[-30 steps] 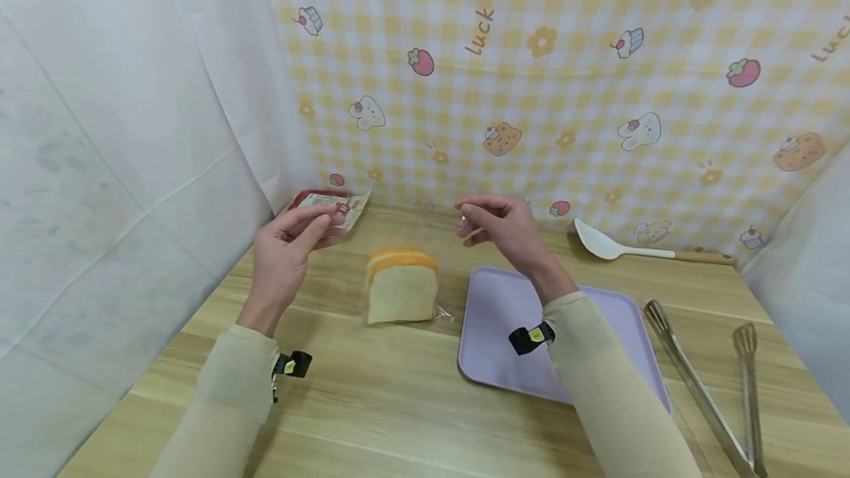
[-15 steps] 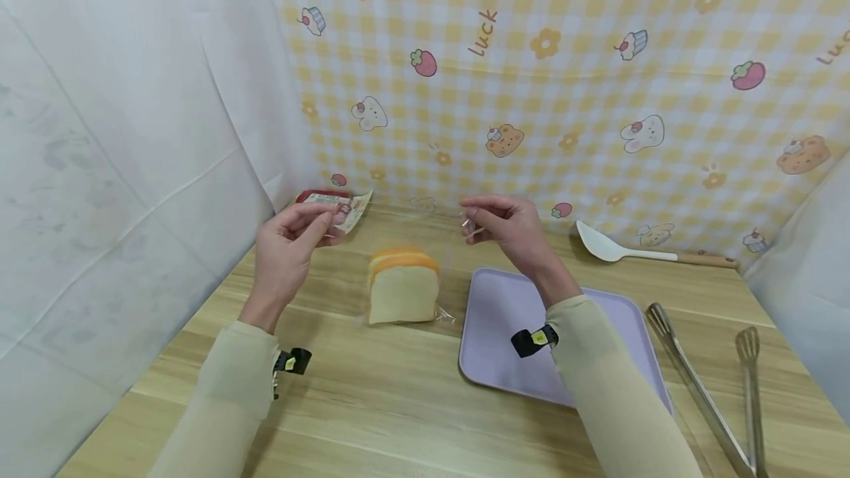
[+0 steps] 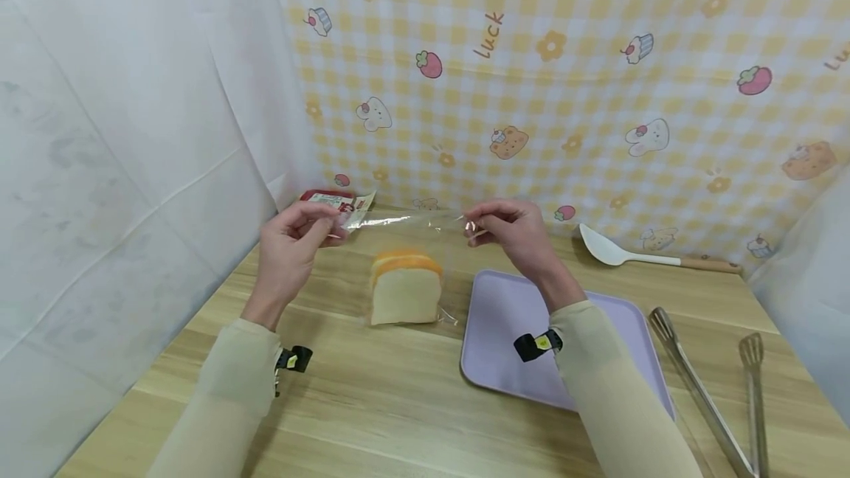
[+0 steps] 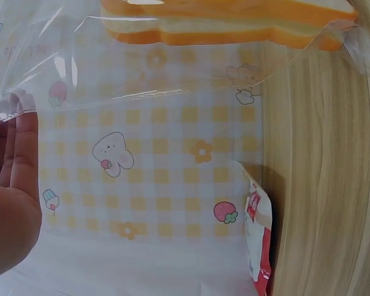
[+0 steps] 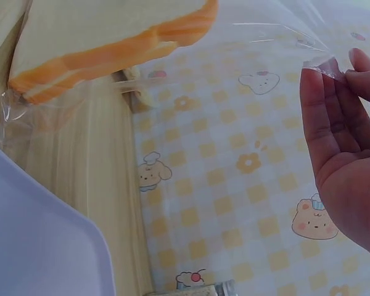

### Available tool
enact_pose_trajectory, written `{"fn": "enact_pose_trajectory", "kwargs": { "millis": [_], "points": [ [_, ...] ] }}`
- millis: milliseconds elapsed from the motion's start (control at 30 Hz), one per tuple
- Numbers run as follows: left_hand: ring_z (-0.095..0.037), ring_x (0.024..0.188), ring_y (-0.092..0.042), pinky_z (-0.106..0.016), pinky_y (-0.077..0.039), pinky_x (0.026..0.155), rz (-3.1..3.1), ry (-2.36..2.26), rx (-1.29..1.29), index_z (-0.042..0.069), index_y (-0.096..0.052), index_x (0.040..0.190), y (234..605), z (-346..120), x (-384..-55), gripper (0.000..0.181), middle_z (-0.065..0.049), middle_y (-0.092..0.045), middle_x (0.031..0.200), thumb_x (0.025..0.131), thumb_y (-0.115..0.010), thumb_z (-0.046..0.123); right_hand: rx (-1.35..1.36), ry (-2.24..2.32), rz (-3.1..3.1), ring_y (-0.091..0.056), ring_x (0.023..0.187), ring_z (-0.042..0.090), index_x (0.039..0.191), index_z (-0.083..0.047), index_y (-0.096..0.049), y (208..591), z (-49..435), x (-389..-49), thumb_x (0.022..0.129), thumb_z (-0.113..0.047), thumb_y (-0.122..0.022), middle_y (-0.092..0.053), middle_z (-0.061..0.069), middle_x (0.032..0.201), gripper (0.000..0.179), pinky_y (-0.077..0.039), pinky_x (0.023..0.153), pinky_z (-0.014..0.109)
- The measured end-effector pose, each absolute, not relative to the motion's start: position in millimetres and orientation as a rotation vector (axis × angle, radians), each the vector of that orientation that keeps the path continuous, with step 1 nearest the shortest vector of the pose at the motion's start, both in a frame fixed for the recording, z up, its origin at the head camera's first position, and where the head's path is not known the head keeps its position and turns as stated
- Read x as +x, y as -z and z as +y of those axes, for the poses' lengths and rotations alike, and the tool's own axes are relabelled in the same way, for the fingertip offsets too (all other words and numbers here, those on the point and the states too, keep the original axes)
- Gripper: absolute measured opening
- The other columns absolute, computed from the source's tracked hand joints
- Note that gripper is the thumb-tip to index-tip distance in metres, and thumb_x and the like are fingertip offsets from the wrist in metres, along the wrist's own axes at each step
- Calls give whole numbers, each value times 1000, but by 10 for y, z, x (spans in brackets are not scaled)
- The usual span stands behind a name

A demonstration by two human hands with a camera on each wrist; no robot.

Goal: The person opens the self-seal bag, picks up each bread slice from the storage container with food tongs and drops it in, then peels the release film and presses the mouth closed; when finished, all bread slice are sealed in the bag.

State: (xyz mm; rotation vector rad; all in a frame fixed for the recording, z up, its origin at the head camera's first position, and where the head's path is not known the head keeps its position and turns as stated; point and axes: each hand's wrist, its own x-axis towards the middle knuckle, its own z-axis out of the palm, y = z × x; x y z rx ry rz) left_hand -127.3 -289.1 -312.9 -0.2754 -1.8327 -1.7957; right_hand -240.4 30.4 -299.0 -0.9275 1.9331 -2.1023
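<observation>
A clear plastic bag (image 3: 398,221) is spread between my two hands, its upper edge stretched nearly level. Slices of bread with orange crust (image 3: 406,297) appear to sit inside its lower part, upright above the wooden table. At the upper left corner, my left hand (image 3: 287,257) pinches the film between thumb and fingers. My right hand (image 3: 520,238) pinches the opposite corner. In the left wrist view, the see-through film (image 4: 142,71) hangs below the bread (image 4: 228,31). The right wrist view shows thumb and fingers of the right hand (image 5: 345,139) on the film's crinkled corner.
Right of the bread lies a lavender tray (image 3: 494,349), partly under my right forearm. Metal tongs (image 3: 700,386) rest beyond it. A white-headed ladle with a wooden handle (image 3: 604,248) lies along the patterned backdrop. A red and cream packet (image 3: 332,200) stands behind my left hand.
The bag's upper edge now shows as a bright, taut line between the hands, where it was barely visible before. Both hands keep almost the same place and grip; the view shifts slightly.
</observation>
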Motion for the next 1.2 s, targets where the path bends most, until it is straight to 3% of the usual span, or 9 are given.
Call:
{"fn": "enact_pose_trajectory", "kwargs": {
  "millis": [100, 333, 533, 667, 800, 967, 1200],
  "points": [
    [-11, 78, -76, -28, -65, 75, -1849, 1790, -263, -15, -66, 111, 3129, -2881, -1282, 17, -3, -76, 92, 104, -62, -1, -917, 2089, 1960, -76, 83, 15, 106, 17, -71, 2983, 322, -2398, 101, 10, -54, -78, 3, 95, 18, -66, 75, 35],
    [-10, 77, -77, -28, -65, 76, -1878, 1789, -226, -11, -68, 107, 3118, -2869, -1280, 15, -1, -75, 89, 104, -60, 1, -999, 1979, 2083, -74, 90, 14, 99, 0, -78, 2960, 374, -2396, 102, 9, -52, -74, 4, 103, 27, -66, 79, 36],
    [-9, 77, -77, -29, -65, 75, -1866, 1807, -216, -16, -66, 108, 3114, -2860, -1298, 16, -6, -72, 92, 104, -57, -3, -1093, 1869, 2147, -73, 96, 20, 103, 6, -76, 2924, 403, -2393, 103, 6, -51, -75, 9, 103, 25, -66, 82, 38],
    [-9, 77, -78, -29, -65, 75, -1855, 1826, -224, -19, -63, 110, 3118, -2859, -1302, 18, -2, -71, 94, 104, -58, -3, -1091, 1799, 2179, -73, 99, 24, 109, 10, -75, 2906, 422, -2390, 104, 4, -51, -76, 15, 108, 25, -66, 84, 37],
    [-10, 77, -78, -30, -65, 75, -1835, 1846, -243, -20, -62, 110, 3129, -2868, -1301, 19, -2, -72, 95, 104, -58, -3, -1019, 1755, 2242, -74, 94, 20, 110, 7, -77, 2894, 410, -2384, 103, -5, -62, -78, 14, 108, 21, -64, 85, 35],
    [-11, 79, -79, -30, -65, 75, -1822, 1852, -268, -13, -68, 106, 3133, -2873, -1303, 14, -4, -73, 96, 104, -58, -4, -933, 1741, 2346, -74, 86, 10, 108, 1, -81, 2899, 368, -2375, 97, -9, -76, -79, 13, 107, 16, -61, 82, 26],
    [-10, 79, -78, -29, -65, 76, -1830, 1827, -261, 2, -76, 100, 3128, -2867, -1299, 20, -7, -70, 101, 104, -57, -5, -947, 1785, 2362, -75, 85, 12, 108, 4, -79, 2916, 335, -2361, 96, -1, -75, -77, 21, 110, 14, -62, 79, 24]
  ]
}}
